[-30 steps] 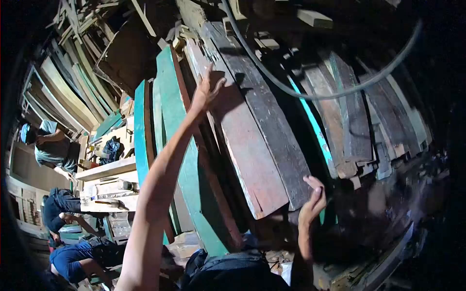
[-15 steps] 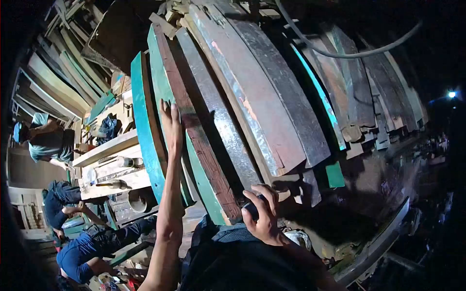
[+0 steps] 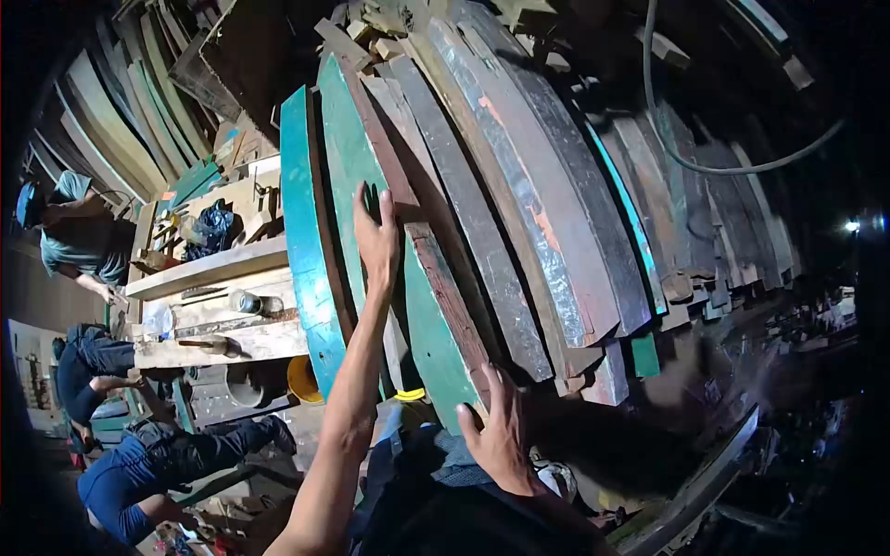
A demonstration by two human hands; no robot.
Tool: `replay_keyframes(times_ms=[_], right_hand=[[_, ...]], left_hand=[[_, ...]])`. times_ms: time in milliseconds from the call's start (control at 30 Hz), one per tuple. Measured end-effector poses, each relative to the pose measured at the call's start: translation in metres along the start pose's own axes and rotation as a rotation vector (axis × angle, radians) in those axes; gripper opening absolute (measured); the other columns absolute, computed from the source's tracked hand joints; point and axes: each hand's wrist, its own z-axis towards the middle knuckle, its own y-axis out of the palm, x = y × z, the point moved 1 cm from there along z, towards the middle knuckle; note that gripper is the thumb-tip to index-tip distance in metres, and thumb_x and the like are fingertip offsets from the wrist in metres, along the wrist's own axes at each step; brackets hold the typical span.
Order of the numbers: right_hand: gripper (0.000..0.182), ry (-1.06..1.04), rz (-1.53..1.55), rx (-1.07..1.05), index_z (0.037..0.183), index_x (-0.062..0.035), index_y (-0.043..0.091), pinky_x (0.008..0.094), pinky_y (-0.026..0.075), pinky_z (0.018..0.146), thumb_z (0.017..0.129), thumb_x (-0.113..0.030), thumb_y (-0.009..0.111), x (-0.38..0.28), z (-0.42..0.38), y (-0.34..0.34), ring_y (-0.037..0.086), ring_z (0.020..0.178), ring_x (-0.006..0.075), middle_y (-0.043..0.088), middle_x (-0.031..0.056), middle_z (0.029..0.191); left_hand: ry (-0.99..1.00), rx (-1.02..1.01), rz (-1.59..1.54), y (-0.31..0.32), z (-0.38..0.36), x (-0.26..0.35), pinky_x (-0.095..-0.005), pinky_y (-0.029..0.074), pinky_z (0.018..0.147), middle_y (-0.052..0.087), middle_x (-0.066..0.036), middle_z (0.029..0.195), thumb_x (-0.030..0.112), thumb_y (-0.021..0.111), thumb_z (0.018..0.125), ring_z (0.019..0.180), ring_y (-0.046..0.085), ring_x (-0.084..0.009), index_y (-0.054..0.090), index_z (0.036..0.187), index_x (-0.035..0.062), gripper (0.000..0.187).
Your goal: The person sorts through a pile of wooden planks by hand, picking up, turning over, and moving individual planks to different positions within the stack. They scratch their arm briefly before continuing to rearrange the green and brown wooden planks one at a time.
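A long green board (image 3: 345, 120) with a red-brown edge leans with its face toward me. Nearer, a shorter green board (image 3: 433, 347) with the same rough red-brown edge stands offset to the right of it. My left hand (image 3: 378, 246) lies with fingers stretched out by the lower part of the long board. At the near end of the shorter board is my right hand (image 3: 501, 443), its thumb on the green face and its fingers along the red-brown edge. A teal board (image 3: 311, 241) stands to the left.
Several weathered planks (image 3: 473, 222) lean in a row to the right. A workbench (image 3: 209, 350) at the left carries a jar (image 3: 246, 302) and a brush (image 3: 213, 345). Three people work at the left, one in a blue shirt (image 3: 130, 486). A cable (image 3: 686, 167) hangs above.
The near green length now stands apart from the far one, offset to the right. A dark object in my right hand is no longer visible; that hand is now on the board's end.
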Motion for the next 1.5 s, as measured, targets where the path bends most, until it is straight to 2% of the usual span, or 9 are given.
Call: replay_keyframes(times_ms=[167, 400, 600, 733, 767, 967, 1233, 1367, 1500], right_hand=[[0.061, 0.150, -0.026, 0.046, 0.144, -0.0063, 0.043, 0.0472, 0.047, 0.093, 0.091, -0.024, 0.066, -0.006, 0.003, 0.010, 0.057, 0.112, 0.0421, 0.058, 0.0239, 0.125], [0.070, 0.082, 0.039, 0.258, 0.148, -0.0029, 0.038, 0.0469, 0.044, 0.099, 0.091, -0.031, 0.068, -0.002, -0.030, 0.025, 0.053, 0.119, 0.0433, 0.052, 0.0273, 0.131], [0.053, 0.045, 0.173, 0.539, 0.133, -0.0029, 0.053, 0.0457, 0.045, 0.091, 0.089, -0.028, 0.071, -0.005, -0.044, 0.031, 0.057, 0.107, 0.0376, 0.060, 0.0207, 0.115], [0.033, -0.135, -0.029, 0.602, 0.114, -0.0036, 0.062, 0.0457, 0.048, 0.089, 0.085, -0.017, 0.072, -0.033, -0.065, -0.009, 0.057, 0.106, 0.0348, 0.061, 0.0158, 0.112], [0.033, -0.184, -0.052, 0.623, 0.114, -0.0042, 0.062, 0.0455, 0.048, 0.089, 0.085, -0.017, 0.072, -0.025, -0.073, -0.010, 0.057, 0.104, 0.0349, 0.061, 0.0162, 0.111], [0.041, -0.226, -0.147, 0.675, 0.118, -0.0073, 0.063, 0.0416, 0.051, 0.088, 0.080, -0.012, 0.077, -0.004, -0.102, -0.061, 0.058, 0.107, 0.0336, 0.065, 0.0149, 0.109], [0.038, -0.548, -0.525, 0.671, 0.109, -0.0186, 0.075, 0.0402, 0.050, 0.089, 0.071, -0.014, 0.083, -0.001, -0.097, -0.146, 0.056, 0.113, 0.0301, 0.055, 0.0172, 0.124], [0.036, -0.576, -0.652, 0.729, 0.107, -0.0243, 0.077, 0.0360, 0.048, 0.086, 0.073, -0.012, 0.081, 0.006, -0.065, -0.172, 0.054, 0.107, 0.0256, 0.057, 0.0130, 0.126], [0.045, -0.709, -0.885, 0.333, 0.126, -0.0294, 0.068, 0.0498, 0.033, 0.104, 0.082, -0.026, 0.076, 0.067, -0.023, -0.141, 0.050, 0.117, 0.0205, 0.056, 0.0001, 0.131]], left_hand=[[-0.059, 0.024, 0.136, 0.004, 0.011, -0.013, -0.0489, 0.023, 0.119, 0.030, -0.034, 0.153, 0.064, 0.061, 0.088, 0.146, 0.027, -0.0439, 0.034, 0.149, -0.0049, 0.096], [-0.390, -0.162, 0.129, 0.005, 0.056, -0.039, -0.0519, 0.040, 0.108, 0.045, -0.036, 0.141, 0.063, 0.077, 0.067, 0.130, 0.047, -0.0489, 0.021, 0.155, 0.0009, 0.122], [-0.357, -0.160, 0.108, 0.008, 0.076, -0.060, -0.0463, 0.046, 0.101, 0.061, -0.026, 0.128, 0.061, 0.078, 0.065, 0.121, 0.058, -0.0389, 0.036, 0.150, 0.0027, 0.112], [-0.170, -0.392, -0.711, 0.000, 0.044, 0.030, -0.0363, 0.048, 0.099, 0.071, -0.019, 0.104, 0.029, 0.069, 0.092, 0.101, 0.069, -0.0281, 0.004, 0.150, -0.0105, 0.096], [-0.106, -0.375, -0.556, -0.005, 0.028, 0.061, -0.0367, 0.041, 0.099, 0.068, -0.006, 0.113, 0.042, 0.057, 0.096, 0.106, 0.059, -0.0201, 0.051, 0.132, 0.0018, 0.054], [-0.171, -0.481, -0.716, 0.037, 0.000, 0.117, -0.0409, 0.035, 0.103, 0.062, -0.012, 0.125, 0.043, 0.067, 0.088, 0.122, 0.052, -0.0204, 0.032, 0.148, 0.0073, 0.078], [-0.344, -0.479, -1.205, 0.071, -0.051, 0.185, -0.0366, 0.040, 0.106, 0.059, -0.007, 0.127, 0.045, 0.056, 0.095, 0.121, 0.054, -0.0203, 0.054, 0.128, 0.0067, 0.050], [-0.176, -0.658, -0.626, 0.101, 0.018, 0.147, -0.0390, 0.031, 0.115, 0.040, -0.018, 0.154, 0.048, 0.059, 0.094, 0.140, 0.041, -0.0312, 0.037, 0.152, 0.0033, 0.076], [0.261, -0.276, -0.045, 0.097, 0.044, 0.130, -0.0408, 0.033, 0.115, 0.040, -0.026, 0.152, 0.036, 0.063, 0.096, 0.141, 0.039, -0.0360, 0.038, 0.151, 0.0032, 0.068]])
